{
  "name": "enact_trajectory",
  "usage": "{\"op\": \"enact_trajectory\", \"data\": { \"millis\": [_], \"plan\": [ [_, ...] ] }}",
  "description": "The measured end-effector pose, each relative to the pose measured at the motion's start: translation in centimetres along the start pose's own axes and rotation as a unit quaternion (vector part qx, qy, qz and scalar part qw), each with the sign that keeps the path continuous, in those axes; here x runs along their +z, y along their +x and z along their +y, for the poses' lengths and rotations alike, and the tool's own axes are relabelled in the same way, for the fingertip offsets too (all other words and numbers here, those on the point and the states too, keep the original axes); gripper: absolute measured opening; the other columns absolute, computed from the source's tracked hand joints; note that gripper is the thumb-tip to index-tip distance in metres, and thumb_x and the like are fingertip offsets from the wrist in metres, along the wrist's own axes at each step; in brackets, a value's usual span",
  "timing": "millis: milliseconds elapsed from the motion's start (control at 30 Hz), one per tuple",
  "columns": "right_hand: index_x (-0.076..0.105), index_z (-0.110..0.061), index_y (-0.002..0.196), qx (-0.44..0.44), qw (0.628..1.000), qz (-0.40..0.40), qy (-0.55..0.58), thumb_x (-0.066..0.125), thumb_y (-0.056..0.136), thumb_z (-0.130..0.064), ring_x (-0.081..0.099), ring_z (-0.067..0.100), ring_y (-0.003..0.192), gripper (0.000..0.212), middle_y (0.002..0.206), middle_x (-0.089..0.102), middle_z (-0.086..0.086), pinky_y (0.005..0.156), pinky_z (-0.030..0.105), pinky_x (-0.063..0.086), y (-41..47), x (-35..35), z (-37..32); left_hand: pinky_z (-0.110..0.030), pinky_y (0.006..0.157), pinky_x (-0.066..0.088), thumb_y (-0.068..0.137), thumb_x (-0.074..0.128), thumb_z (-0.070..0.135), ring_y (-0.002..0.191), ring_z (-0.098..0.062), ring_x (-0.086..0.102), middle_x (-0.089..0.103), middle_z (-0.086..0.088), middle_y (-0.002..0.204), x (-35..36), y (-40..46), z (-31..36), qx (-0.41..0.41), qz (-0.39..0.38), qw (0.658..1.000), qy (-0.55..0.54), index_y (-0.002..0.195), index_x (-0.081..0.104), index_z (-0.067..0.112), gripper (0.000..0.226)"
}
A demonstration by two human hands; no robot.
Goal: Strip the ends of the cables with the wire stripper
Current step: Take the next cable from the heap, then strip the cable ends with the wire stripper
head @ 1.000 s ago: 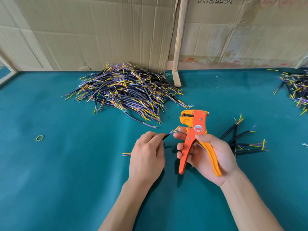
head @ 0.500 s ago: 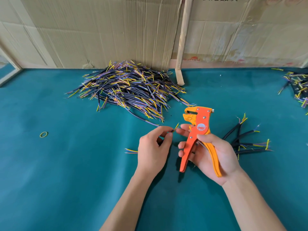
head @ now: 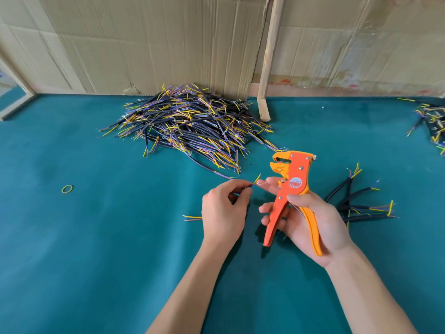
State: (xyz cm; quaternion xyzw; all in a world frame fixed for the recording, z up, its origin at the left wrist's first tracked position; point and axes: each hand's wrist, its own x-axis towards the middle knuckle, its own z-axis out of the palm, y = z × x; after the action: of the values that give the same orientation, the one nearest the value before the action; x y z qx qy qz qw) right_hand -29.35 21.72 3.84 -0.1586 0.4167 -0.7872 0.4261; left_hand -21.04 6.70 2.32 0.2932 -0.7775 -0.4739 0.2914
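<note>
My right hand (head: 310,222) grips the orange wire stripper (head: 290,189) by its handles, jaws pointing up and left, above the teal table (head: 96,249). My left hand (head: 224,210) pinches a short black cable (head: 252,185) near its end. The cable's yellow and purple wires stick out toward my right forefinger, just below the stripper's jaws. Its other end shows to the left of my left hand as thin yellow and red wires (head: 192,217); the cable's middle is hidden by that hand.
A large pile of black cables (head: 190,126) with coloured wire ends lies at the back. Several cables (head: 358,203) lie right of my right hand, and another heap (head: 433,124) sits at the far right edge. A yellow rubber band (head: 67,189) lies left. A wooden stick (head: 269,59) leans on the cardboard wall.
My left hand has slid its pinch along the cable toward the tip. Both hands and the stripper stay almost in place; the camera has tilted a little.
</note>
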Motion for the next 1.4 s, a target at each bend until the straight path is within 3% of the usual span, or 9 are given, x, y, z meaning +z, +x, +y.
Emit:
{"op": "enact_trajectory", "data": {
  "millis": [100,533,667,800,933,1067,1233,1400],
  "plan": [
    [0.061,0.001,0.13,-0.001,1.0,0.005,-0.006,0.062,0.081,-0.01,0.068,0.037,0.087,0.051,0.137,0.062,0.024,0.076,0.046,0.059,0.01,0.22,0.09,-0.03,0.076,0.055,0.088,0.073,0.018,0.073,-0.003,0.066,0.073,0.016,0.077,-0.01,-0.19,-0.08,0.002,0.004,1.0,0.008,0.09,0.078,0.029,0.012],
    [0.061,0.001,0.127,0.006,0.999,0.014,-0.029,0.06,0.082,-0.011,0.069,0.038,0.088,0.046,0.132,0.065,0.023,0.075,0.047,0.06,-0.06,0.5,0.26,-0.036,0.08,0.056,0.088,0.068,0.011,0.083,-0.013,0.069,0.076,0.009,0.091,0.27,-0.77,-0.32,0.087,0.019,0.993,0.076,0.099,0.078,0.02,0.017],
    [0.061,0.001,0.128,0.005,0.999,0.024,-0.041,0.061,0.082,-0.011,0.069,0.038,0.087,0.047,0.13,0.066,0.023,0.074,0.046,0.059,-0.02,0.37,0.39,-0.036,0.082,0.056,0.088,0.069,0.009,0.083,-0.014,0.07,0.077,0.006,0.092,0.28,-0.78,-0.24,0.081,0.026,0.995,0.061,0.103,0.078,0.016,0.019],
    [0.061,0.0,0.127,0.007,0.998,0.019,-0.054,0.061,0.082,-0.01,0.069,0.037,0.087,0.047,0.131,0.066,0.021,0.073,0.046,0.059,0.07,0.44,0.57,-0.026,0.079,0.054,0.088,0.068,0.007,0.077,-0.004,0.067,0.075,0.013,0.086,-0.1,-0.73,-0.24,0.078,0.012,0.996,0.033,0.098,0.076,0.021,0.019],
    [0.061,-0.002,0.129,0.011,0.998,0.011,-0.062,0.062,0.081,-0.009,0.069,0.037,0.086,0.048,0.134,0.065,0.02,0.073,0.046,0.059,0.01,0.5,0.72,-0.022,0.075,0.05,0.093,0.063,0.011,0.077,-0.006,0.064,0.072,0.012,0.084,-0.26,-0.62,-0.08,0.064,-0.001,0.998,0.004,0.098,0.074,0.021,0.016],
    [0.062,-0.002,0.13,0.011,0.998,-0.003,-0.062,0.072,0.075,-0.016,0.069,0.037,0.087,0.057,0.135,0.065,0.017,0.073,0.045,0.059,-0.07,0.56,0.71,-0.028,0.074,0.051,0.096,0.057,0.035,0.076,-0.009,0.064,0.075,0.014,0.083,-0.29,-0.5,0.3,0.025,-0.024,0.998,-0.052,0.091,0.07,0.025,0.017],
    [0.061,0.0,0.129,0.02,0.997,0.002,-0.069,0.063,0.081,-0.009,0.069,0.037,0.085,0.049,0.131,0.067,0.018,0.072,0.044,0.059,-0.08,0.77,0.85,-0.036,0.075,0.054,0.092,0.068,0.02,0.072,-0.014,0.065,0.074,0.006,0.078,-0.64,-0.15,-0.05,0.003,-0.022,0.997,-0.079,0.089,0.07,0.024,0.005],
    [0.062,0.0,0.128,0.013,0.997,0.012,-0.074,0.061,0.082,-0.009,0.069,0.037,0.084,0.047,0.128,0.068,0.021,0.072,0.045,0.059,-0.11,0.71,0.77,-0.038,0.079,0.057,0.09,0.07,0.017,0.075,-0.008,0.071,0.075,0.013,0.078,-0.55,-0.19,0.17,-0.003,-0.022,0.998,-0.056,0.085,0.07,0.024,0.009]
  ]
}}
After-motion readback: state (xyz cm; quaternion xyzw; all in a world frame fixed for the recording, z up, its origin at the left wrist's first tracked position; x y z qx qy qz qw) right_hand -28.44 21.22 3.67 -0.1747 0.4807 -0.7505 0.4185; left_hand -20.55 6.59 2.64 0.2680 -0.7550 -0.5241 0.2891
